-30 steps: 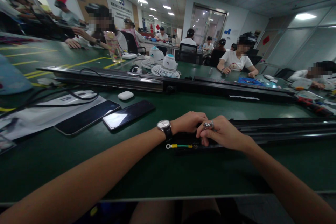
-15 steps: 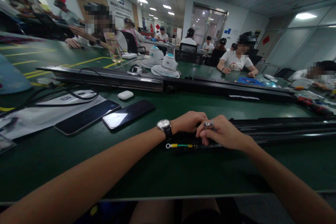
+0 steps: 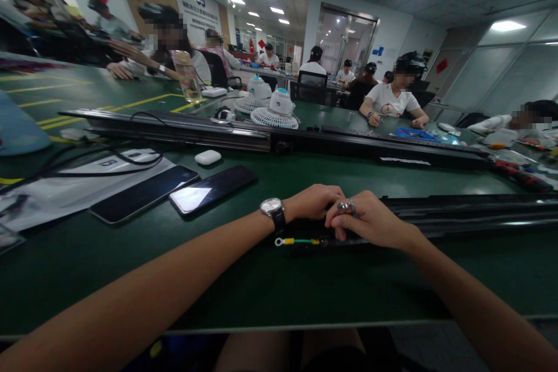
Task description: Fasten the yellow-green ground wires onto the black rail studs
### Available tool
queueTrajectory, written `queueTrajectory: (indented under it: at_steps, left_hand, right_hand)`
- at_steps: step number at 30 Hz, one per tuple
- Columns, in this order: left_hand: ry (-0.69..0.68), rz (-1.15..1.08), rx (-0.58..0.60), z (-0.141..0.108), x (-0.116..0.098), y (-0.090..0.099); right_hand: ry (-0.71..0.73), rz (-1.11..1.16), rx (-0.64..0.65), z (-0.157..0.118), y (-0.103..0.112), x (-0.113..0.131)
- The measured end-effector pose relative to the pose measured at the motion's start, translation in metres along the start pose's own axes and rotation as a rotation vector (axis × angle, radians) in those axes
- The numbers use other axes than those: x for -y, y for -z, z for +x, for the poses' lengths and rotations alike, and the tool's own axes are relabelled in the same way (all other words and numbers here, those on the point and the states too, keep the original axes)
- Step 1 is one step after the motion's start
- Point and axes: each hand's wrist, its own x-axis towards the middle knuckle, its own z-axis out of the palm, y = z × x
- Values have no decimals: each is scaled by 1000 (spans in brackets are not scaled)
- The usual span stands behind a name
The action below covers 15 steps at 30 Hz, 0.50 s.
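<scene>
My left hand (image 3: 314, 202), a watch on its wrist, rests with curled fingers at the near end of a long black rail (image 3: 462, 215). My right hand (image 3: 368, 220), with a ring on one finger, is bent over the same end and touches the left fingertips. Both hands' fingers are closed; whatever lies between or under them is hidden. A short green and yellow wire (image 3: 303, 241) with a ring terminal sticks out to the left, just below my hands.
Two phones (image 3: 146, 195) and a white earbud case (image 3: 208, 157) lie to the left. Across the table run long dark rails (image 3: 383, 148), with two white fans (image 3: 279, 109) behind them. People sit around, one at a blue tray (image 3: 416, 135).
My hands have not visibly moved. The person at the far left has shifted the head and forearm slightly, and the person across on the right has moved a hand a little.
</scene>
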Motion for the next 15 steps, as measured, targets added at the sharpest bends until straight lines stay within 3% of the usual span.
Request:
queueTrajectory:
  at_steps: [15]
  left_hand:
    - [-17,-1,-12,0,0,-1]
  right_hand:
    - [0,8,-3,0,0,1]
